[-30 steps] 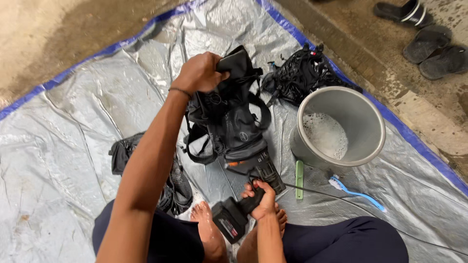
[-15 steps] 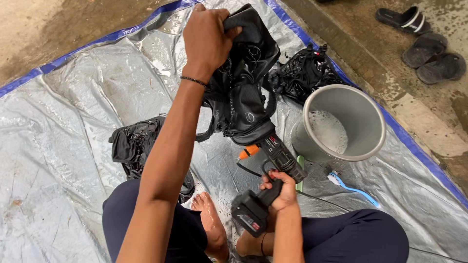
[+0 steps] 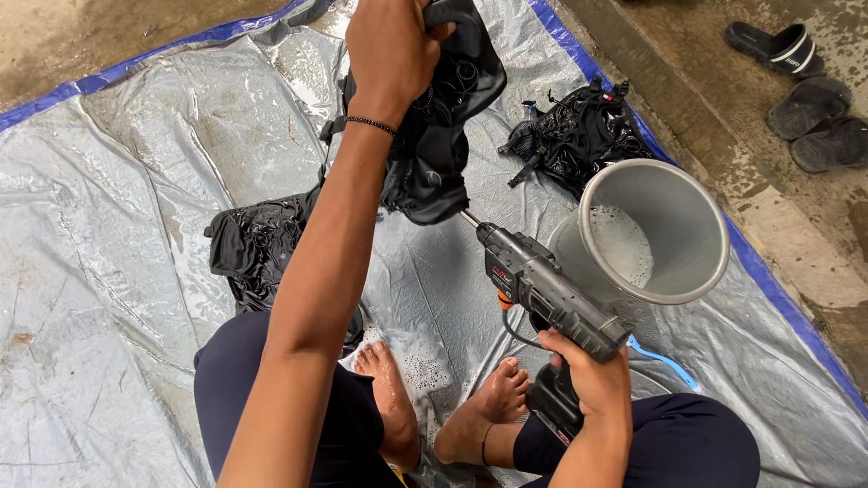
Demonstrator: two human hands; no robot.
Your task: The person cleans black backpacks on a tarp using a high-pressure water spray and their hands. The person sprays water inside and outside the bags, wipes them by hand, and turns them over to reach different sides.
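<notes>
Evidently, the left hand [image 3: 391, 50] clenched the wet black gear [image 3: 434, 136] aloft at top centre, so it hung free for the cordless drill [image 3: 542, 294], which the right hand [image 3: 588, 375] gripped fist-tight, lower right, beside the grey bucket [image 3: 665, 181].

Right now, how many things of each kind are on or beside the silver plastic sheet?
Black wet gear bundles: 3
Grey round bucket with foam: 1
Black power drill: 1
Dark sandals: 3
Total: 8
</notes>
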